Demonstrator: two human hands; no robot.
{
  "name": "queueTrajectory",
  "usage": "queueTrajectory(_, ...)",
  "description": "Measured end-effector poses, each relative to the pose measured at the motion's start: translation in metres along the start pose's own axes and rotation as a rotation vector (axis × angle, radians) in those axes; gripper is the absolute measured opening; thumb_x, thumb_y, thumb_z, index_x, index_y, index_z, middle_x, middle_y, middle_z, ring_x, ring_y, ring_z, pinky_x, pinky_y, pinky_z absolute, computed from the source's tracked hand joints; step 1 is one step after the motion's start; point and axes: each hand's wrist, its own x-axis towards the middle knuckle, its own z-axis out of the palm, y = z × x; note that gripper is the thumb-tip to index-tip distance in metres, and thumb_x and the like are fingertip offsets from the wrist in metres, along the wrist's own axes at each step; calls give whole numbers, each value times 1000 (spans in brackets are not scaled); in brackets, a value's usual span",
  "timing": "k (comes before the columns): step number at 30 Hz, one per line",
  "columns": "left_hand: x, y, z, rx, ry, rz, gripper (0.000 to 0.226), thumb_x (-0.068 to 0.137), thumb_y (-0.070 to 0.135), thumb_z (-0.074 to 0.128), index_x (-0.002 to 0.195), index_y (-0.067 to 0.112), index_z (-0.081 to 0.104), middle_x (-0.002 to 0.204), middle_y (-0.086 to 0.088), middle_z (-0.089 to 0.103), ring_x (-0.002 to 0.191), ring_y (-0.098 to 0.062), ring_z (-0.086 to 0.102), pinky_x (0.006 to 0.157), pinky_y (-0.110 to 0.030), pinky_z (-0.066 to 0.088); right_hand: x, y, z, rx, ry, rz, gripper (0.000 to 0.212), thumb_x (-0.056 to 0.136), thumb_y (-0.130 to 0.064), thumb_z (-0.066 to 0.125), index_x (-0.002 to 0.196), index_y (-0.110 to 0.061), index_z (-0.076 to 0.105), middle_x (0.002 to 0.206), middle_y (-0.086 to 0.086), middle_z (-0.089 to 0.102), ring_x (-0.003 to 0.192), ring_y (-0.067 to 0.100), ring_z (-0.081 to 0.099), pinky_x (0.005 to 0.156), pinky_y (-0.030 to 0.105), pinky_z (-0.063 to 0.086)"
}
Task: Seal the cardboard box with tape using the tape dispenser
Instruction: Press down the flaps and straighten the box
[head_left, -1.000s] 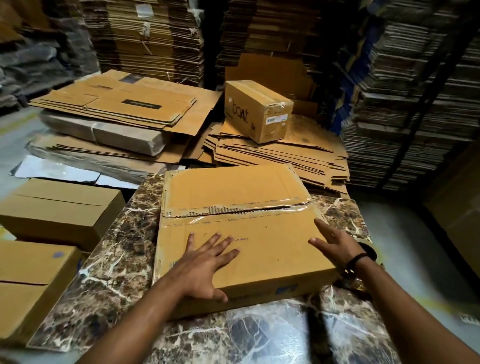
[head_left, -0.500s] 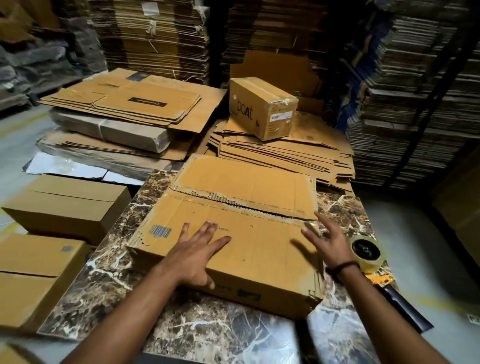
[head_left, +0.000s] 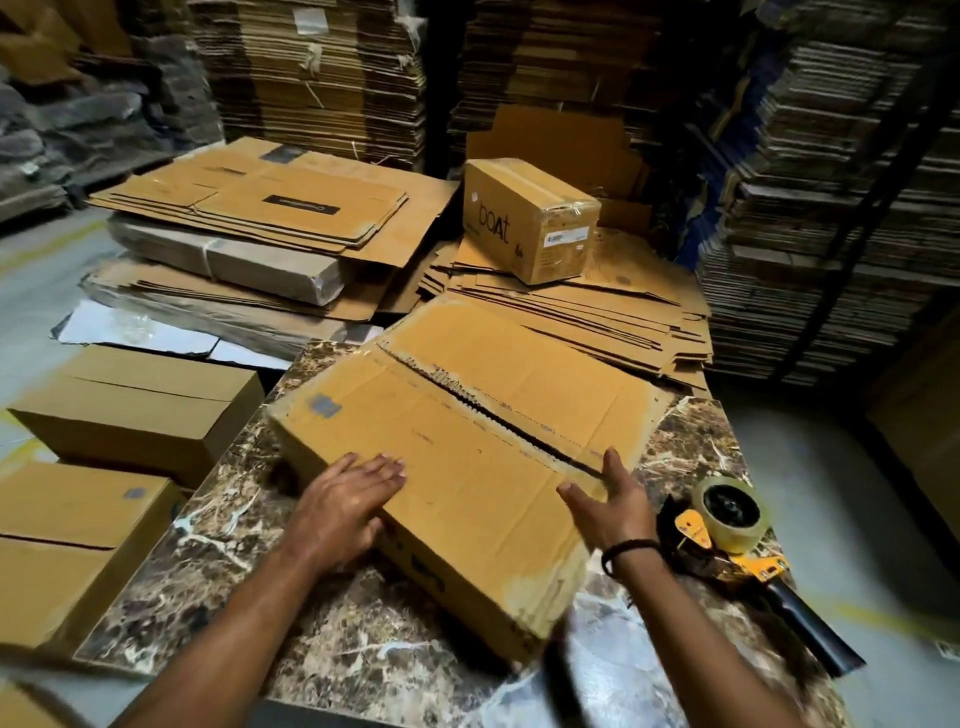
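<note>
Your cardboard box (head_left: 467, 467) lies flat on the marble table (head_left: 218, 587), skewed so one corner points back at you and the far end runs out past the table's back edge. Its two top flaps are down, with a dark open seam (head_left: 498, 415) running diagonally between them, ragged along its edges.

Your left hand (head_left: 340, 512) is spread flat, fingers wide, pressed over the near left edge of the box with the palm wrapping the side. Your right hand (head_left: 608, 506) is open too, fingers loosely apart, resting at the right edge of the lid by the near end of the seam; it grips nothing. A dark band sits on that wrist.

The tape dispenser (head_left: 737, 540) lies on the table just beside your right wrist, apart from the box, its clear tape roll up and its black handle pointing toward the near right corner.

Behind the table, a taped box printed "boat" (head_left: 524, 223) sits on a heap of flattened cartons (head_left: 597, 317). Closed boxes (head_left: 140, 410) stand on the floor at your left.
</note>
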Motion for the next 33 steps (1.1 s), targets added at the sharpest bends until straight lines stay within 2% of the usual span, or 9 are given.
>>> queueTrajectory(4, 8, -25, -4, -89, -33, -141, 79, 49, -2, 87, 120, 16, 56, 123, 0, 60, 117, -16, 55, 105, -42, 29, -40, 16, 27, -65, 95, -30, 84, 86, -33, 67, 151, -24, 14, 151, 5, 35, 137, 24, 37, 107, 35, 35)
queueTrajectory(9, 20, -16, -7, -264, -61, -376, 63, 72, -14, 58, 124, 21, 58, 140, 10, 44, 132, -2, 28, 115, -46, 11, -38, 23, 21, -84, 80, -51, 80, 86, -41, 63, 150, -28, 16, 157, 8, 18, 141, 28, 28, 111, 42, 32)
queueTrajectory(13, 15, 44, 0, -406, 247, -559, 35, 78, -4, 59, 102, 18, 70, 130, 8, 53, 130, -18, 37, 108, -65, 8, 25, -5, -29, -293, 390, -74, 82, 76, -63, 61, 145, -42, 22, 158, 11, 2, 138, 42, 25, 102, 59, 39)
queueTrajectory(15, 15, 83, 5, -506, 241, -602, 29, 83, 11, 62, 108, 25, 67, 137, 15, 41, 135, -15, 27, 110, -62, 9, 64, -15, -60, -448, 336, -32, 83, 75, -63, 63, 144, -43, 23, 158, 12, 11, 139, 40, 23, 106, 60, 34)
queueTrajectory(18, 17, 114, 10, -679, 150, -621, 36, 83, 16, 65, 117, 29, 62, 142, 17, 32, 140, -18, 21, 111, -48, 24, 94, -16, -84, -340, 11, 13, 86, 72, -50, 74, 144, -29, 32, 149, 12, 38, 130, 32, 43, 104, 53, 42)
queueTrajectory(21, 17, 102, 11, -588, 206, -559, 35, 80, 13, 69, 111, 31, 66, 136, 15, 46, 134, -14, 34, 107, -58, 28, 90, -17, -83, -340, -43, -16, 83, 71, -42, 79, 141, -22, 40, 144, 13, 45, 127, 32, 47, 101, 50, 45)
queueTrajectory(25, 33, 48, -10, -713, 228, -554, 25, 80, 5, 70, 99, 21, 71, 119, 4, 63, 113, -11, 56, 89, -8, 41, 53, -16, -69, -345, 27, -84, 73, 77, -38, 75, 139, -14, 43, 137, 14, 52, 122, 32, 52, 97, 45, 47)
queueTrajectory(29, 53, 12, -23, -709, 128, -519, 21, 77, 8, 73, 96, 17, 73, 108, 4, 68, 103, -5, 59, 96, -25, 45, 2, 10, -59, -317, 183, -154, 51, 80, -38, 72, 122, -15, 57, 115, 14, 67, 103, 33, 62, 85, 45, 52)
queueTrajectory(33, 70, 1, -8, -722, 54, -477, 26, 75, 17, 77, 101, 17, 72, 110, 4, 68, 102, -2, 60, 95, -21, 44, -22, 41, -59, -337, 317, -119, 61, 79, -46, 69, 127, -11, 54, 118, 17, 66, 107, 34, 61, 82, 40, 49)
